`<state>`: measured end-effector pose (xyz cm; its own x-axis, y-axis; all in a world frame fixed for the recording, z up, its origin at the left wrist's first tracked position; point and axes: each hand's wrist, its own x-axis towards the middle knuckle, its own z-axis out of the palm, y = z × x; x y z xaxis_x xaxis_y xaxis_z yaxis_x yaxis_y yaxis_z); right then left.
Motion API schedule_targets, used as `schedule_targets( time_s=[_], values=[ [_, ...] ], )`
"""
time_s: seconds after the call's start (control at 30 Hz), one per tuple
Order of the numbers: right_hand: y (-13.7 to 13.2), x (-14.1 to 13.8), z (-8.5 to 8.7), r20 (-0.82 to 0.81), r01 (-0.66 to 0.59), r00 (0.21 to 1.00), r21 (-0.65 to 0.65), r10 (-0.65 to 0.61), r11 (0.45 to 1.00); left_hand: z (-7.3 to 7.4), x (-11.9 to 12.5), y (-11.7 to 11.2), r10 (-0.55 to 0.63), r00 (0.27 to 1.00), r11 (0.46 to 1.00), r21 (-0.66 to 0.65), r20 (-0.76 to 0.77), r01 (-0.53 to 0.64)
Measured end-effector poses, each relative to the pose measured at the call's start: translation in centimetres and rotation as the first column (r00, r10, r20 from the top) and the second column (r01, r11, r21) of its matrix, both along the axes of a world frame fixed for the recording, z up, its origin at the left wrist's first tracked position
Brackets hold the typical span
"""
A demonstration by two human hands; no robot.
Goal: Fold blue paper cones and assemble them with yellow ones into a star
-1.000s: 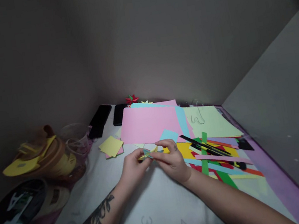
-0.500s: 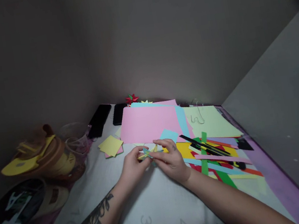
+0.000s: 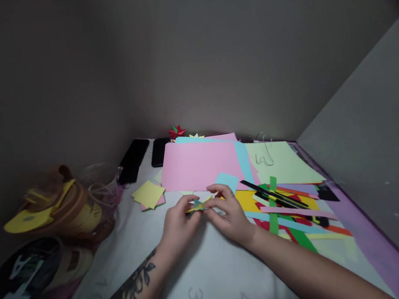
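Note:
Between my two hands is a small folded paper piece (image 3: 198,205) in yellow and blue-green, held just above the white mat. My left hand (image 3: 178,222) pinches its left side between thumb and fingers. From the right, my right hand (image 3: 228,214) grips its other side, with thumb and index finger bent around it. The fingers cover part of the folds. Beyond the hands lie a light blue paper square (image 3: 226,180) and a large pink sheet (image 3: 200,164). Left of them sits a stack of yellow and pink paper squares (image 3: 149,194).
Colored paper strips (image 3: 288,211) and black sticks lie in a pile at right. Pale green sheets (image 3: 281,162), a red and green paper star (image 3: 177,131) and two black phones (image 3: 134,160) are at the back. A brown pot-shaped container (image 3: 75,204) and a dark-lidded container (image 3: 23,278) stand at left.
The folded paper has turned slightly between my fingers and shows a flatter outline. My right thumb and fingers have shifted on it; my left hand has stayed nearly still.

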<state>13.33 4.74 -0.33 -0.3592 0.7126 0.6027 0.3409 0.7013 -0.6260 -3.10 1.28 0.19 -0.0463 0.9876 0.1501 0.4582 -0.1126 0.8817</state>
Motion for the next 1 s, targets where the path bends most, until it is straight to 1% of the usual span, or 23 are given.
schedule_targets(
  time_s=[0.13, 0.27, 0.33, 0.47, 0.6, 0.7, 0.8, 0.9, 1.0],
  values=[
    [-0.19, -0.17, 0.20, -0.027, 0.011, 1.000, -0.065, -0.012, 0.998, 0.16, -0.03, -0.43, -0.024, 0.993, 0.998, 0.049, -0.119, 0.030],
    [-0.20, -0.46, 0.08, -0.023, 0.055, 0.998, -0.106, -0.058, 0.993, 0.04, 0.00, -0.61, -0.047, 0.975, 0.995, 0.079, -0.217, 0.065],
    [-0.24, -0.62, 0.00, -0.025, 0.077, 0.996, -0.128, -0.080, 0.989, 0.03, 0.04, -0.60, -0.045, 0.974, 0.996, 0.070, -0.222, 0.062],
    [-0.35, -0.80, -0.05, -0.049, 0.087, 0.994, -0.147, -0.095, 0.985, 0.27, 0.19, -0.45, -0.033, 0.986, 0.999, 0.011, -0.165, 0.036],
    [-0.21, -0.60, -0.15, -0.012, 0.060, 0.998, -0.065, -0.061, 0.996, 0.40, 0.29, -0.11, 0.006, 0.998, 0.999, -0.044, -0.063, -0.009],
    [0.06, -0.33, -0.33, 0.011, 0.032, 0.999, 0.051, -0.032, 0.998, 0.25, 0.29, 0.17, 0.027, 0.999, 0.994, -0.106, 0.030, -0.024],
    [0.21, -0.17, -0.38, 0.021, 0.019, 1.000, 0.158, -0.023, 0.987, 0.09, 0.25, 0.35, 0.030, 0.993, 0.988, -0.155, 0.113, -0.012],
    [0.16, -0.12, -0.16, 0.035, 0.004, 0.999, 0.209, -0.011, 0.978, 0.04, 0.25, 0.34, 0.019, 0.992, 0.990, -0.140, 0.122, -0.002],
    [0.08, -0.12, 0.15, 0.037, -0.010, 0.999, 0.184, 0.003, 0.983, 0.12, 0.27, 0.14, 0.010, 0.997, 0.996, -0.093, 0.077, -0.003]
  ],
)
